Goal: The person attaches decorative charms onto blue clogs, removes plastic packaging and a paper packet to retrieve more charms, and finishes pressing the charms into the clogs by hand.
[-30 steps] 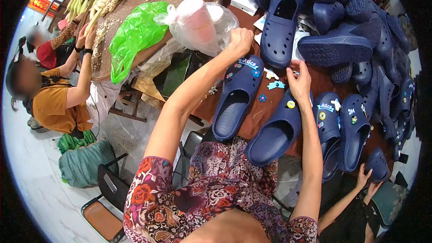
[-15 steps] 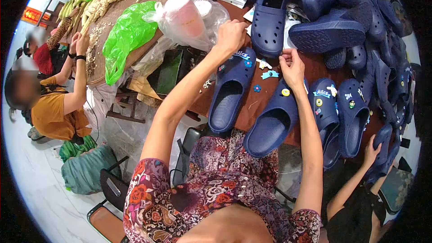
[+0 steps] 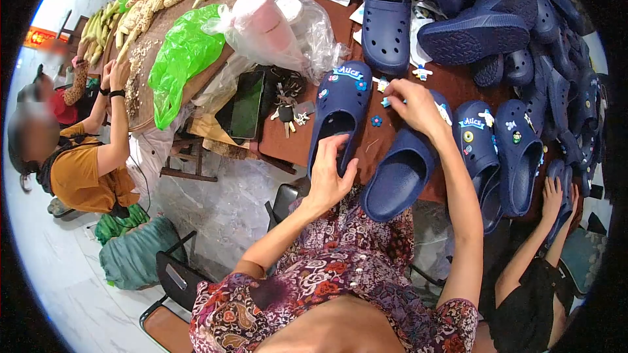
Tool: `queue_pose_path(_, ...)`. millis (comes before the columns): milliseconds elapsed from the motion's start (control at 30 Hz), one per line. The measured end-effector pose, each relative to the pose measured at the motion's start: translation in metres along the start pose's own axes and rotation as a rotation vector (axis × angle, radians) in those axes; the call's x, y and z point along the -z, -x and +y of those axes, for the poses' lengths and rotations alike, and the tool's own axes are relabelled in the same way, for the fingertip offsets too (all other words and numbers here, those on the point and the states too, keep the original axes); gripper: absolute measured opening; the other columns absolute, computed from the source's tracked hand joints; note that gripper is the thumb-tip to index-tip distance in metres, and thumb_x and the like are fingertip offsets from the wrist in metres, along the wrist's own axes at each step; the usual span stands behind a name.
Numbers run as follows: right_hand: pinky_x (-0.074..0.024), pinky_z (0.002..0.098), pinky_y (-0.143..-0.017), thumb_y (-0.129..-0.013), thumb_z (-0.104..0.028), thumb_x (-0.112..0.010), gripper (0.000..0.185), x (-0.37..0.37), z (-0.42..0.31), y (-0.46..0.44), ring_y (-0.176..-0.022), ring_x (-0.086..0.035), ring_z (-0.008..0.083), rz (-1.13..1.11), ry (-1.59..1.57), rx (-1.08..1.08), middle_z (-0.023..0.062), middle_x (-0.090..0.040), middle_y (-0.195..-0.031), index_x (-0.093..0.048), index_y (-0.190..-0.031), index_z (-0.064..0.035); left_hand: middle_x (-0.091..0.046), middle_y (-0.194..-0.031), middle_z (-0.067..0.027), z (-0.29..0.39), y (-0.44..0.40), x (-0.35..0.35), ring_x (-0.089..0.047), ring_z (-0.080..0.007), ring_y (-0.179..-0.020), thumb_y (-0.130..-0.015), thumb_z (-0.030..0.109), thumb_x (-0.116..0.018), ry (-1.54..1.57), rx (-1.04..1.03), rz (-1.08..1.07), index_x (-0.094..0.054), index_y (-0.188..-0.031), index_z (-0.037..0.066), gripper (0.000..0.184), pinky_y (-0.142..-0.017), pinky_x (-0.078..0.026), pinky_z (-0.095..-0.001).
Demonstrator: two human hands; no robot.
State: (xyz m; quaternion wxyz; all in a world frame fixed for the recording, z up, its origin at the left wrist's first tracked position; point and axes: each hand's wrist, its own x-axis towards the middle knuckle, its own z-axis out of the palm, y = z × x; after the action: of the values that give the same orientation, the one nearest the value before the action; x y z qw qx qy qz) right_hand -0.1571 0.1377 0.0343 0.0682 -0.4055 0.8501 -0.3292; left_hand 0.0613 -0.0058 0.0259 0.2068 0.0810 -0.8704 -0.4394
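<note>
A navy clog [image 3: 340, 101] lies on the table with a light-blue "ALICE" charm and small flower charms on its upper. My left hand [image 3: 329, 180] is over its foot opening, fingers and thumb apart. My right hand [image 3: 418, 108] is bent over the table, its fingertips pinched at a light-blue shoe charm [image 3: 387, 102], which they partly cover. Below that hand sits a second navy clog [image 3: 399, 180], its upper partly hidden by my wrist. A blue flower charm [image 3: 376, 121] and a white figure charm [image 3: 422, 72] lie loose nearby.
A decorated clog pair [image 3: 481, 134] stands to the right, below a heap of navy clogs [image 3: 477, 39]. Keys [image 3: 286, 113], a phone [image 3: 248, 104] and a bagged pink cup [image 3: 265, 23] are left. Co-workers' hands [image 3: 553, 199] hold a clog at right; another person [image 3: 88, 163] handles corn.
My left hand has come down from beside the upper clog to the left clog's opening. My right hand has moved left and down from that clog's toe to the light-blue charm.
</note>
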Motion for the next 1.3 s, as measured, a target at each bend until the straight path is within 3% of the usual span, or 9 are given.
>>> queue_pose_path(133,-0.0507,0.0458,-0.081,-0.078,-0.013,-0.069,0.019,-0.011,-0.009,-0.003,-0.093,-0.064,0.0358,-0.332,0.057,-0.006,0.0150,-0.067,-0.095,-0.065,-0.095,-0.0054,-0.055,-0.117,-0.0157,-0.005,0.000,-0.001,-0.058,-0.0254,-0.101,-0.082,0.009,-0.069,0.102,0.221,-0.098,-0.048,-0.130,0.002,0.053,-0.085,-0.049,-0.0352)
queue_pose_path(267,-0.0506,0.0453,-0.083,-0.075,-0.013,-0.073,0.023,-0.021,-0.014,-0.003,-0.097,-0.063,0.0351,-0.411,0.193,0.008,0.0159,-0.067,-0.097,-0.065,-0.096,-0.0046,-0.058,-0.113,-0.0160,-0.015,-0.014,-0.003,-0.059,-0.0267,-0.096,-0.084,0.019,-0.070,0.182,0.249,-0.139,-0.046,-0.132,0.001,0.057,-0.084,-0.049,-0.0361)
queue_pose_path(333,-0.0503,0.0452,-0.084,-0.073,-0.013,-0.075,0.026,-0.020,-0.015,-0.005,-0.097,-0.063,0.0347,-0.445,0.194,0.003,0.0166,-0.067,-0.095,-0.065,-0.095,-0.0038,-0.060,-0.111,-0.0145,-0.023,-0.022,-0.010,-0.060,-0.0206,-0.093,-0.085,0.022,-0.071,0.262,0.251,-0.104,-0.046,-0.131,0.000,0.057,-0.082,-0.049,-0.0329)
queue_pose_path(433,-0.0500,0.0449,-0.083,-0.072,-0.012,-0.076,0.026,-0.023,-0.010,-0.005,-0.096,-0.064,0.0346,-0.485,0.158,-0.066,0.0166,-0.068,-0.092,-0.065,-0.094,-0.0039,-0.060,-0.114,-0.0104,-0.014,-0.043,-0.013,-0.057,-0.0148,-0.097,-0.087,0.022,-0.072,0.594,0.629,-0.154,-0.053,-0.124,-0.006,0.050,-0.085,-0.047,-0.0300)
queue_pose_path(667,-0.0495,0.0460,-0.079,-0.073,-0.010,-0.073,0.022,-0.019,-0.014,-0.006,-0.093,-0.064,0.0358,-0.479,0.141,-0.082,0.0168,-0.068,-0.090,-0.062,-0.091,-0.0037,-0.066,-0.098,-0.0102,-0.015,-0.062,-0.027,-0.061,-0.0130,-0.085,-0.090,0.025,-0.067,0.648,0.559,0.017,-0.060,-0.110,-0.009,0.039,-0.075,-0.049,-0.0280)
queue_pose_path(800,-0.0488,0.0467,-0.077,-0.076,-0.009,-0.070,0.020,-0.019,-0.008,-0.004,-0.090,-0.063,0.0369,-0.331,0.027,-0.098,0.0166,-0.067,-0.086,-0.060,-0.092,-0.0035,-0.063,-0.083,-0.0077,-0.015,-0.059,-0.035,-0.055,-0.0130,-0.072,-0.092,0.026,-0.062,0.425,0.508,0.086,-0.061,-0.099,-0.006,0.033,-0.064,-0.045,-0.0305)
queue_pose_path(867,-0.0490,0.0434,-0.073,-0.078,-0.008,-0.068,0.018,-0.018,-0.001,-0.004,-0.083,-0.065,0.0333,-0.266,-0.048,-0.087,0.0157,-0.065,-0.081,-0.058,-0.092,-0.0025,-0.062,-0.081,-0.0070,-0.025,-0.055,-0.040,-0.053,-0.0120,-0.071,-0.093,0.025,-0.061,0.402,0.477,0.105,-0.061,-0.098,-0.006,0.031,-0.062,-0.044,-0.0294)
queue_pose_path(967,-0.0451,0.0295,-0.066,-0.085,-0.008,-0.065,0.014,-0.014,0.003,-0.004,-0.071,-0.055,0.0116,-0.207,-0.387,-0.113,0.0051,-0.059,-0.076,-0.056,-0.093,-0.0011,-0.059,-0.077,-0.0047,-0.021,-0.054,-0.038,-0.050,-0.0099,-0.068,-0.095,0.023,-0.058,0.425,0.468,0.116,-0.059,-0.095,-0.005,0.028,-0.060,-0.041,-0.0278)
queue_pose_path(1300,-0.0470,0.0251,-0.068,-0.089,-0.007,-0.062,0.010,-0.012,-0.007,-0.011,-0.074,-0.056,0.0076,-0.276,-0.548,-0.189,0.0006,-0.060,-0.083,-0.058,-0.097,-0.0017,-0.044,-0.067,0.0003,-0.038,-0.045,-0.052,-0.039,-0.0085,-0.063,-0.096,0.021,-0.057,0.471,0.468,0.152,-0.049,-0.076,0.001,0.029,-0.054,-0.032,-0.0286)
